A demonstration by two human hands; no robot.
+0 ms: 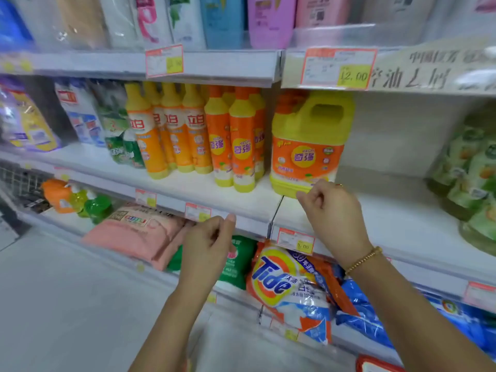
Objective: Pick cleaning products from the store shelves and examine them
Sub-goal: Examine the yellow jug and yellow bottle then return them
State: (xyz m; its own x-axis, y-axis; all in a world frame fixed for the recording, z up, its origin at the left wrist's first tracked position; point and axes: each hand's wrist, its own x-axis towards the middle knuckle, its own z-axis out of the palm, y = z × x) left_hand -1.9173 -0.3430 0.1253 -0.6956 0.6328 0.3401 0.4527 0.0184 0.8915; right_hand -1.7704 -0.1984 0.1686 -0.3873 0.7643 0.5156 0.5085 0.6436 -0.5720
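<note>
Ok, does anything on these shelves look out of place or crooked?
The Tide bag on the lower shelf lies tilted and slumps forward over the shelf's front edge, unlike the upright bottles above. No spills or damage show.

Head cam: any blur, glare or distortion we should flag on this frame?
Head view: centre fairly sharp, labels on the yellow jug and Tide bag read; head view: top-shelf bottles and left-edge pouches smeared; head view: wide-angle bows the shelf rails; head view: flat light, no hard shadows.
</note>
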